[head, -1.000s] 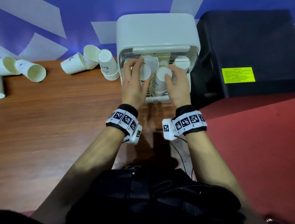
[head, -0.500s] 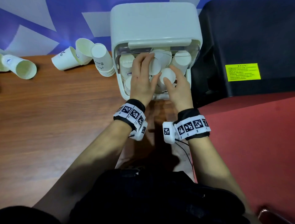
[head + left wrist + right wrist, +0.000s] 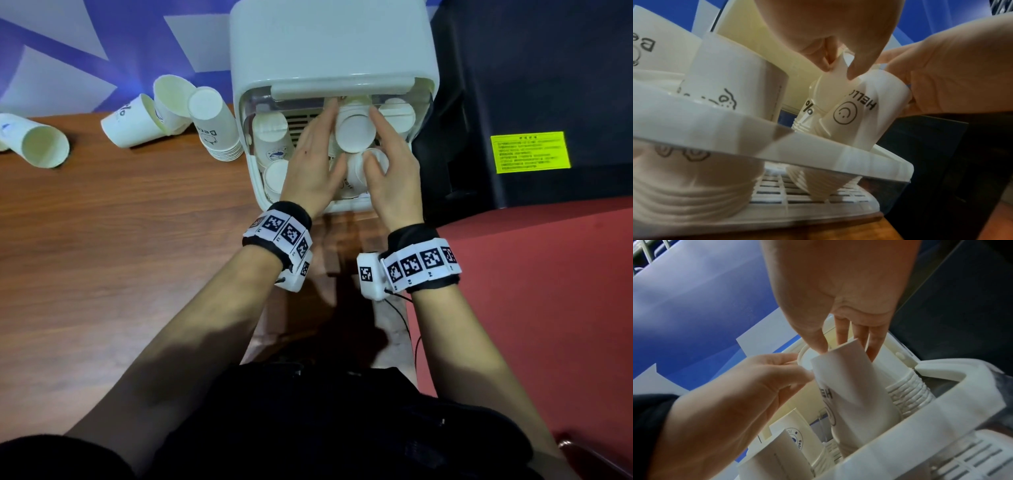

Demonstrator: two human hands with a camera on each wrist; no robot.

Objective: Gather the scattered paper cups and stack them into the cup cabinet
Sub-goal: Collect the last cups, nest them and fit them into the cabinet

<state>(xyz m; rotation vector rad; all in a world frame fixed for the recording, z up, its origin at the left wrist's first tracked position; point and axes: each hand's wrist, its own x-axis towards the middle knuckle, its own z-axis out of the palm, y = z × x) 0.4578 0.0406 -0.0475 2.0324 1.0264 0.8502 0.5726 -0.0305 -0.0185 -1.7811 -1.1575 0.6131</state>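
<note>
— Where is the smiley cup seen?
— Upside down and tilted in the cup cabinet, gripped at its base by the right hand.
— And the left hand?
— A neighbouring cup just behind is pinched between its fingers.

Inverted paper cup stacks stand inside the cup cabinet; loose cups lie beside it
</note>
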